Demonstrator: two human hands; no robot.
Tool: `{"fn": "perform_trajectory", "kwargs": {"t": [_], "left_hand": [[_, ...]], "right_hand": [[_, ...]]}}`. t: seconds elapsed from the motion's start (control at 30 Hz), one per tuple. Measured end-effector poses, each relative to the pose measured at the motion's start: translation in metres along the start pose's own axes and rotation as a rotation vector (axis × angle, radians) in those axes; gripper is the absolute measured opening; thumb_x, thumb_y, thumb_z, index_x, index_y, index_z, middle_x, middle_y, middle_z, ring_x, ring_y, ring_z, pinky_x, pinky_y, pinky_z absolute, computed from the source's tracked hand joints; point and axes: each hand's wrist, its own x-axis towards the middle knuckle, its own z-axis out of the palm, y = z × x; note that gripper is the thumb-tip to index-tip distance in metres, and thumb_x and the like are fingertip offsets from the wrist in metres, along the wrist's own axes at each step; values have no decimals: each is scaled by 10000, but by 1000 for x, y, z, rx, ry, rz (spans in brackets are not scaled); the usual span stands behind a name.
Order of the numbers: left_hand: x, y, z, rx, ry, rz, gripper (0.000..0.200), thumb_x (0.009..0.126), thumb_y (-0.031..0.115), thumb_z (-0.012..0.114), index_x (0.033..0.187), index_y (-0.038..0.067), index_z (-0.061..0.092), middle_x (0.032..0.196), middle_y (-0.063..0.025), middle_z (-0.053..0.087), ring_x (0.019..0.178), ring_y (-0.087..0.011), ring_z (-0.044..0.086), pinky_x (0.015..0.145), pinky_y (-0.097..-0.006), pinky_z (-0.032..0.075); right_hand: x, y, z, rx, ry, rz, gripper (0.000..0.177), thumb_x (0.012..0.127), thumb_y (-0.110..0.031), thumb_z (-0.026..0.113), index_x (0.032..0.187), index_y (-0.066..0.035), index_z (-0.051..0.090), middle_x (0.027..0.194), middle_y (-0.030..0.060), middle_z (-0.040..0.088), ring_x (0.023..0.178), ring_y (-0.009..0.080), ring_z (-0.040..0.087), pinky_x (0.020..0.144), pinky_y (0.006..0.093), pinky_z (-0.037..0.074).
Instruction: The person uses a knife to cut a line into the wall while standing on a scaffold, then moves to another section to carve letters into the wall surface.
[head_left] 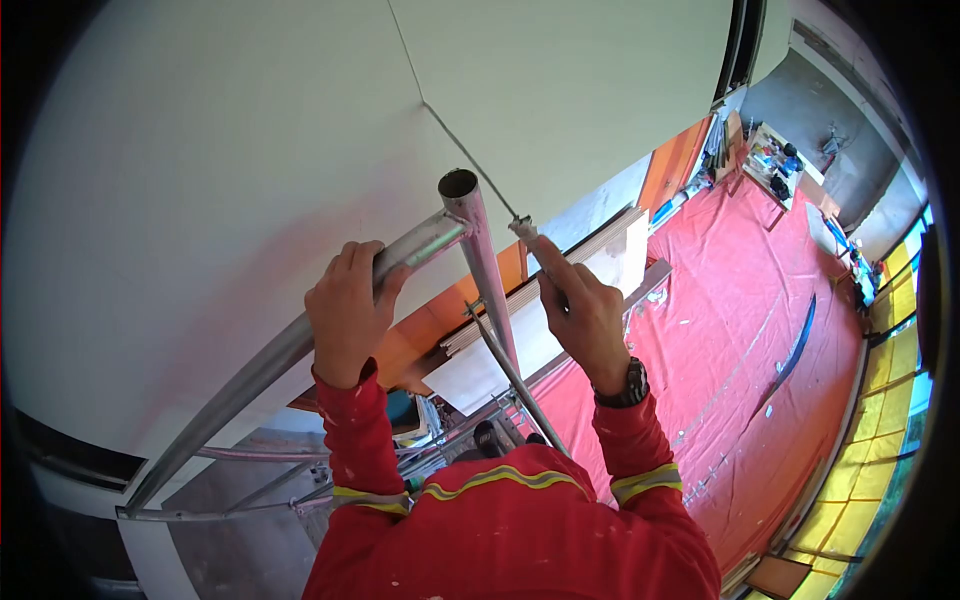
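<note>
My left hand (347,308) is wrapped over the top rail (260,362) of a metal scaffold frame, thumb on the near side. Just right of it, an upright scaffold tube (484,260) ends in an open round mouth. My right hand (583,312) is closed around a small white-smeared tool (523,229), with the index finger stretched along it. Most of the tool is hidden by the fingers, and I cannot tell its exact kind. Its tip is at the lower end of a thin dark joint line (468,157) in the pale panel surface (300,130).
Far below, red sheeting (740,300) covers the floor. Stacked boards (560,310) lie beyond the scaffold. A cluttered table (775,165) stands at upper right, and yellow mesh (850,450) runs along the right side. A thin curved brace (510,375) crosses below my hands.
</note>
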Motion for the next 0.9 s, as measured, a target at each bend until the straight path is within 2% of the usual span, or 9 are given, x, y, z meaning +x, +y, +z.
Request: {"fn": "perform_trajectory", "kwargs": {"t": [0.03,0.23,0.33,0.4,0.53,0.63,0.73,0.9], "left_hand": [[0,1,-1,-2,2,-1,336,938,380,686,1110,95,638,960,-94,669,833,-340,683,673,-446,526],[3,3,0,-16,3,-28,329,932,370,691,1105,94,642,957,-92,669,835,-334,681,682,-442,526],[2,4,0,-9,13,-36,330,923,370,699,1096,95,647,955,-87,666,832,-326,678,675,-440,524],[6,5,-1,8,29,-35,331,916,371,706,1090,95,650,949,-82,662,830,-320,676,670,-441,522],[2,3,-2,-14,27,-48,341,902,378,718,1086,99,653,937,-75,651,844,-309,672,663,-436,519],[-1,4,-4,-29,18,-60,346,891,377,729,1086,101,653,935,-73,648,860,-300,672,663,-431,520],[1,1,-3,-14,21,-46,352,880,376,739,1083,102,655,944,-69,650,867,-292,672,659,-426,519],[5,4,0,31,37,-40,356,842,356,779,1045,88,665,926,-62,641,826,-267,665,651,-402,536]], "right_hand": [[5,0,2,-5,20,-24,553,922,-80,669,1449,-217,565,595,52,519,454,208,542,413,378,414],[52,-8,1,-94,-51,-121,545,951,-104,619,1473,-217,512,570,62,513,421,235,535,399,386,413],[79,0,25,-91,-88,-54,569,928,-48,654,1464,-201,537,627,94,561,528,294,585,497,418,450],[94,4,36,-11,-112,-84,567,941,-50,637,1476,-188,513,681,119,580,577,314,603,517,422,463],[84,-3,52,88,-124,-41,553,958,-50,613,1487,-158,495,791,161,602,656,329,627,560,441,485],[70,0,54,35,-207,25,568,961,-30,595,1506,-141,480,818,168,588,658,343,618,574,464,488],[37,8,49,23,-145,-36,624,934,-24,586,1531,-124,438,835,156,578,574,343,608,501,449,507],[81,15,83,76,-55,-72,652,917,-9,599,1537,-117,431,830,153,554,569,343,591,486,433,499]]}}
